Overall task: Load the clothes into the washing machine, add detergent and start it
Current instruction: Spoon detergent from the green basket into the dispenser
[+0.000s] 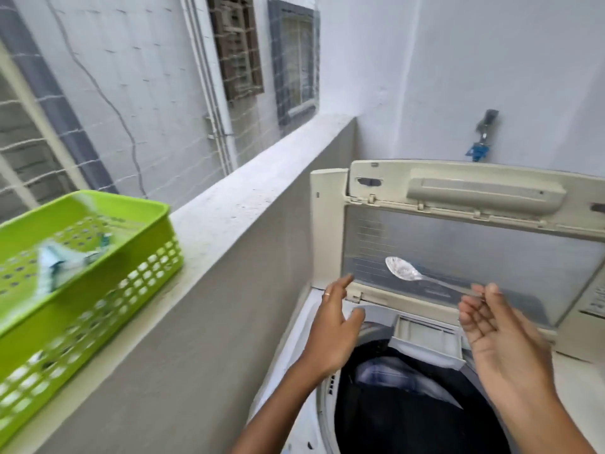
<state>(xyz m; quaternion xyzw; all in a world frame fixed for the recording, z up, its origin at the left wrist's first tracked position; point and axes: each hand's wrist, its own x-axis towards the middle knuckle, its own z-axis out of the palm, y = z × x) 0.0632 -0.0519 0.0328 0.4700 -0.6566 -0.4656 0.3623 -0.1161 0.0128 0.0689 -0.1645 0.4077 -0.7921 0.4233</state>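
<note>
Right hand (504, 335): nearest the camera, palm turned inward, fingers loosely spread; a spoon (401, 269) seems pinched at its handle end by the fingertips, though blur makes the contact uncertain. Spoon's long axis runs from the fingertips up and to the left, bowl leading, held against the raised lid (458, 253).

Left hand (334, 332): empty, fingers relaxed and apart, ring on one finger; hovers over the left rim of the washer (307, 326), fingertips near the lid's lower left corner.

Clothes (402, 398): dark fabric with a pale blue piece, inside the drum, directly below and between the two hands. Loading looks done or nearly so.

Detergent drawer (429, 339): pale tray at the drum's rear rim, just below the spoon and between the hands, closer to the right one.

Basket (154, 231): green, on the ledge (245, 191), well to the left of the left hand; holds a crumpled packet (62, 260), possibly detergent. Left hand is the nearer to it.

Judgement: detergent step in hand. If the spoon needs filling, the move turns leftward to the basket; if full, down to the drawer.

Tap (481, 139): on the wall behind the lid.
</note>
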